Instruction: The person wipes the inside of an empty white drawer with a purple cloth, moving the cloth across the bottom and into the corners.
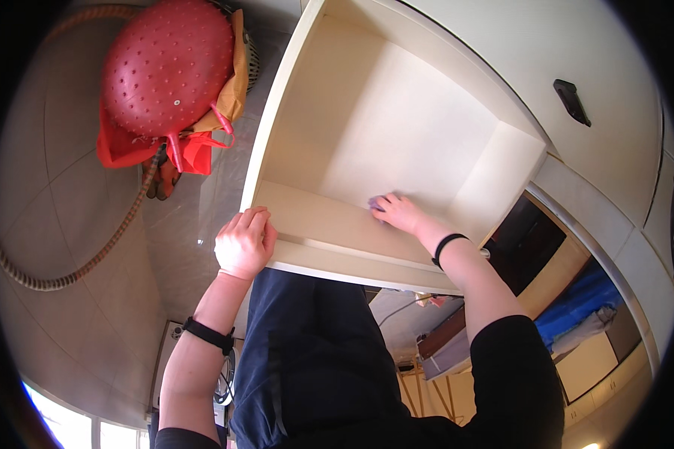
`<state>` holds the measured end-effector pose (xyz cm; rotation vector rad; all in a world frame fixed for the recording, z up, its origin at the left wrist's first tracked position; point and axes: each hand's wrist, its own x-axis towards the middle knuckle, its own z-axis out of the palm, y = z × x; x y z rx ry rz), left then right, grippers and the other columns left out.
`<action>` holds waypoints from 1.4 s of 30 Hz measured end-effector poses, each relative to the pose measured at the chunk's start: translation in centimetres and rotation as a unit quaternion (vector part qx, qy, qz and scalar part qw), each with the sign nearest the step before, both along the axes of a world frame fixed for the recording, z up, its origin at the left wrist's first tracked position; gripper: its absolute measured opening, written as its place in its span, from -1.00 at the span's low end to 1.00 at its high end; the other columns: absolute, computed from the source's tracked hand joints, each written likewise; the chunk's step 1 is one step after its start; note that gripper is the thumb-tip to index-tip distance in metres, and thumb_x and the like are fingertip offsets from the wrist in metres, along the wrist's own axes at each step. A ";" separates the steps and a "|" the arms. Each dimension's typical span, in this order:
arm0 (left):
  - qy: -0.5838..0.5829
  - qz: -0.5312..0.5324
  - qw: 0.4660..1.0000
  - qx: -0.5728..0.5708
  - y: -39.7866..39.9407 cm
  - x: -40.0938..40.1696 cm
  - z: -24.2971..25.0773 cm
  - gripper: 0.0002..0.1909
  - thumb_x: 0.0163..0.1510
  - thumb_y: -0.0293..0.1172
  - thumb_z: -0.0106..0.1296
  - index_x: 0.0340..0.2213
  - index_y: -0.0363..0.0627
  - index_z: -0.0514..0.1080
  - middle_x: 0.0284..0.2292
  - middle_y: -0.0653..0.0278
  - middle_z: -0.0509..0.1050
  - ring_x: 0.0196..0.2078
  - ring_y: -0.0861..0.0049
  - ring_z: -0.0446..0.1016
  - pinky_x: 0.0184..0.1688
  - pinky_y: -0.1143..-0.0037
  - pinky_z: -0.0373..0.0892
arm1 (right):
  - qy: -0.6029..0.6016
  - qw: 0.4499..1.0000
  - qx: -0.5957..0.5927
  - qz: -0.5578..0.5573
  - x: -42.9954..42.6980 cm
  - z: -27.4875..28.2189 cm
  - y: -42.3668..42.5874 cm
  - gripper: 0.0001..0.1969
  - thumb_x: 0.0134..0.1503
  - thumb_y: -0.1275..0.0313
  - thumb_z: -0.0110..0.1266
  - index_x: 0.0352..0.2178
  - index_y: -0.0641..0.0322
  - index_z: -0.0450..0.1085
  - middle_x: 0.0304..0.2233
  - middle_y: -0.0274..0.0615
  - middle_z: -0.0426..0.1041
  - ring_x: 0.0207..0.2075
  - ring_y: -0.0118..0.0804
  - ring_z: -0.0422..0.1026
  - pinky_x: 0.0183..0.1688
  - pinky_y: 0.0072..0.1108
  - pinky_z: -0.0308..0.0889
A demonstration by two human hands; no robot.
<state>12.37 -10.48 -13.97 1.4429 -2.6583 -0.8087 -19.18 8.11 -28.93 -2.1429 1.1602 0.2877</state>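
A pale wooden drawer (410,118) stands pulled out in front of me, with nothing lying on its bottom. My left hand (246,238) grips the drawer's near left corner, fingers curled over the rim. Inside the drawer, my right hand (397,212) presses a small purple cloth (377,203) near the inner face of the front panel (337,224). Most of the cloth is hidden under the fingers. Both wrists wear black bands.
To the left sits a red spiked exercise ball (168,67) on a red bag (115,151). A ribbed hose (84,278) curves along the tiled wall. On the right is a white cabinet front with a black handle (572,102). A mirror (590,269) reflects the room.
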 end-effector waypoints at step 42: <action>0.000 0.011 1.000 -0.012 0.3 -0.7 0.0 -0.91 -0.15 -0.52 0.03 -0.49 -0.08 0.42 -0.43 0.38 0.50 -0.49 0.43 0.47 -0.45 0.50 0.40 | -0.041 0.994 0.032 -0.095 7.3 -1.7 -6.1 -0.76 -0.01 0.30 -0.01 -0.27 -0.04 0.44 -0.09 -0.39 0.28 -0.03 -0.28 0.24 -0.14 -0.43 0.32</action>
